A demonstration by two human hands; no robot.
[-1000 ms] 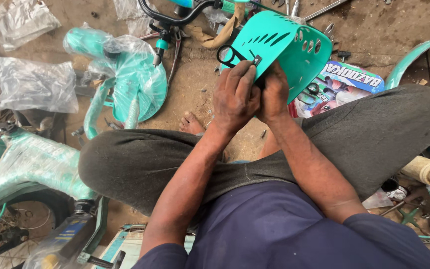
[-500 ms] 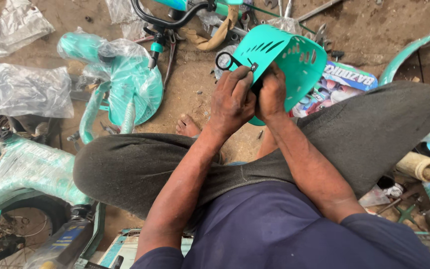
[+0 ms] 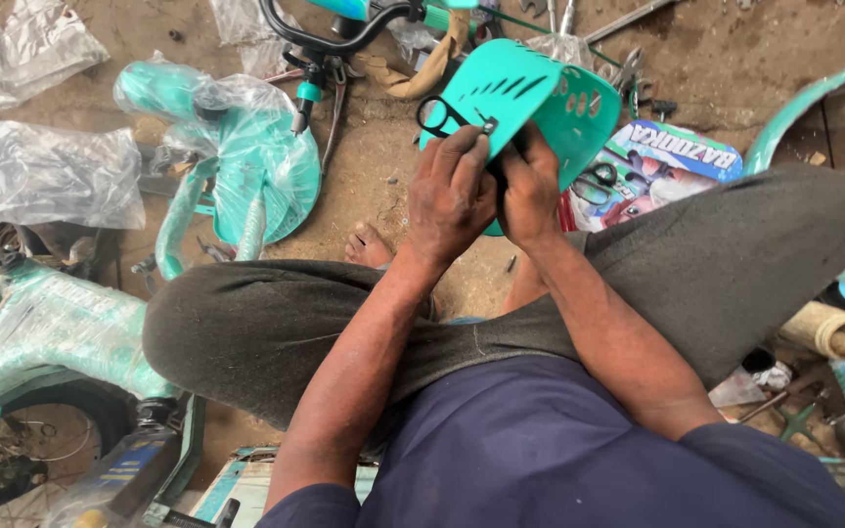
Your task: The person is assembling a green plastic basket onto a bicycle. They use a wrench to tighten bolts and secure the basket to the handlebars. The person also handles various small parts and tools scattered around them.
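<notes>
The person sits cross-legged on a dirt floor and holds a teal plastic basket [image 3: 540, 93] up in front of the knees, at the far middle of the scene. The left hand [image 3: 452, 191] grips the near-left edge of the basket, with the fingers closed over the rim beside a small black clamp ring [image 3: 437, 115] that sits at that edge. The right hand [image 3: 530, 191] is closed on the basket just beside the left one, the two hands touching each other; what the right fingers press is hidden, I cannot tell. The basket is tilted, its slotted flat face turns to the left and up, and its long axis runs from near-left to far-right. My judgement is that the black ring is already placed at the basket but its fastening is not finished, because both hands are busy at that point. Other pieces lie around unassembled: teal parts in plastic wrap [image 3: 246, 147] at the far left, a black handlebar [image 3: 334, 39] at the far edge, and a wrapped teal frame [image 3: 41, 332] at the near left.
</notes>
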